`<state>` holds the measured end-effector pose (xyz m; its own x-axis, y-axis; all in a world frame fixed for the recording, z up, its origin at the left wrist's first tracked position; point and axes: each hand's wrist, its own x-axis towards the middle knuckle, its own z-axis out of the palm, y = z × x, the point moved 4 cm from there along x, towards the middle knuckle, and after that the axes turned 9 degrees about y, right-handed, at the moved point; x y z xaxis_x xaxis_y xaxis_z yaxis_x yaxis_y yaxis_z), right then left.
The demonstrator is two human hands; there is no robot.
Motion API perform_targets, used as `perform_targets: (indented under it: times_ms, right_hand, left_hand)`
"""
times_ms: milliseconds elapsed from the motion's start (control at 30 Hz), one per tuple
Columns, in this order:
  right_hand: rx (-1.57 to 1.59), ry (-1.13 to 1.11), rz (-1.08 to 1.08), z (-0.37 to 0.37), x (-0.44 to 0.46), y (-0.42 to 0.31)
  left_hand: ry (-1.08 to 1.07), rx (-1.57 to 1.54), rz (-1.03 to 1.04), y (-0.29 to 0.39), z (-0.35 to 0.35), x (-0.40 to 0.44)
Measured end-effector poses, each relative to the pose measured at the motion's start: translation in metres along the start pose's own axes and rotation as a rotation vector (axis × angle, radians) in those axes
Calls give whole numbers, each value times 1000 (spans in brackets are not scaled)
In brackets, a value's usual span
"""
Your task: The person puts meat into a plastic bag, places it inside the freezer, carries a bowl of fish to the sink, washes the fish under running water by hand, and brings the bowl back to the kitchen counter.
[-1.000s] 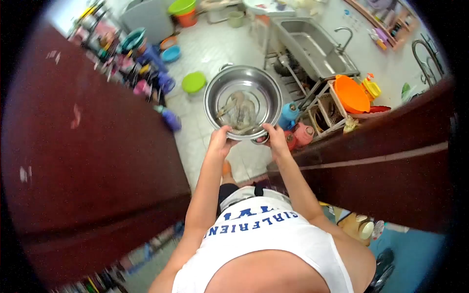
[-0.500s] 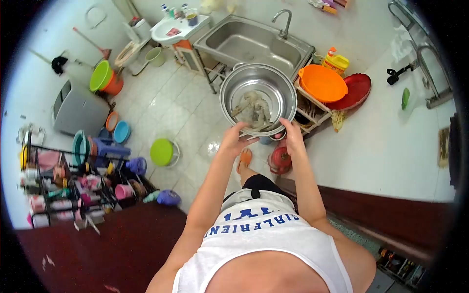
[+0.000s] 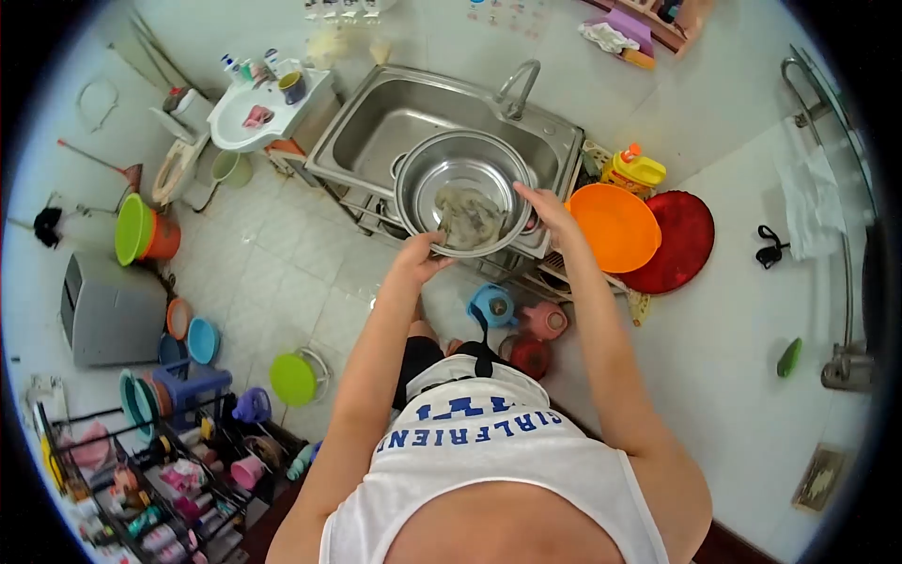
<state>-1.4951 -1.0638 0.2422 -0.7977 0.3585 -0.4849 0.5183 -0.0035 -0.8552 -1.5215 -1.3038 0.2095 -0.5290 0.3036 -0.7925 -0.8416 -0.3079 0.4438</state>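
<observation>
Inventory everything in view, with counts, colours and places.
Rectangular steel sink: 1, silver, top centre
Curved metal tap: 1, silver, on the sink
Round steel basin: 1, silver, overlapping the sink in view
Translucent heap: 1, greyish, in the basin
Pump-topped plastic bottle: 1, yellow, right of the sink
Round plastic bowl: 1, orange, near the bottle
Flat disc: 1, red, right of the bowl
Oval washbasin: 1, white, left of the sink
Jug-like vessels: 3, blue, pink, red, floor
Round-topped object: 1, lime green, floor, left
Plastic bucket: 1, orange, left
Boxy appliance: 1, grey, left
Metal rack: 1, black, lower left, contents uncountable
Hands: 2, bare, gripping the basin's rim
</observation>
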Motion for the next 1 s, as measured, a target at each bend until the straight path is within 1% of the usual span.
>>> perform_targets:
  times_ms: [33, 67, 100, 133, 200, 233, 267, 300, 333, 400, 467, 500, 533, 600, 667, 733, 767, 800, 867, 900, 933, 1000]
  right_hand:
    - [-54, 92, -136, -2, 26, -4]
    - [-112, 184, -267, -3, 52, -7]
    - [-206, 220, -309, -6, 88, -3]
    - [-208, 239, -290, -6, 104, -11]
    - [-70, 335, -243, -7, 134, -30]
    - [-144, 378, -231, -10, 154, -34]
    - [-154, 390, -207, -11, 173, -33]
    - [-114, 432, -220, -11, 189, -36]
    - [-74, 470, -233, -12, 211, -35]
    - [-148, 476, -371, -25, 281, 0]
    - [-83, 463, -240, -12, 272, -30]
    - [-36, 417, -200, -10, 278, -22]
    - [-36, 424, -177, -14, 284, -16]
    - [-276, 438, -292, -19, 289, -15]
    - [-262, 470, -226, -13, 276, -38]
    - [-416, 391, -237, -13, 278, -46]
    - [-476, 445, -278, -12, 278, -52]
    - [-480, 443, -270, -9, 279, -57]
    - [-702, 488, -235, -1, 282, -72]
    - [-772, 535, -280, 7, 280, -82]
    - [-774, 530, -282, 9, 287, -79]
    - [-980, 555, -288, 13, 297, -76]
  left_hand:
    - [-13, -55, -50, 7, 5, 19]
    - [-18, -44, -72, 14, 8, 37]
    - [17, -34, -59, 25, 12, 49]
    - [50, -23, -45, 37, 17, 63]
    - [24, -21, -110, 57, 19, 98]
    - [32, 1, -135, 66, 20, 105]
    - [42, 21, -160, 75, 21, 114]
    - [-22, 7, -184, 79, 18, 136]
    - [-20, 8, -209, 86, 21, 147]
    - [-23, 145, -197, 105, 27, 156]
    - [29, 193, -231, 120, 36, 162]
    - [9, 211, -226, 122, 37, 170]
    - [-12, 229, -222, 124, 39, 180]
    - [-1, 236, -274, 124, 39, 195]
    - [24, 260, -262, 125, 40, 203]
    - [23, 254, -291, 123, 40, 208]
    - [7, 247, -309, 117, 38, 214]
    - [-10, 238, -323, 113, 37, 218]
    - [1, 239, -347, 116, 43, 211]
    - [7, 277, -348, 118, 47, 206]
    - [13, 315, -350, 119, 49, 204]
    - [32, 331, -341, 118, 53, 201]
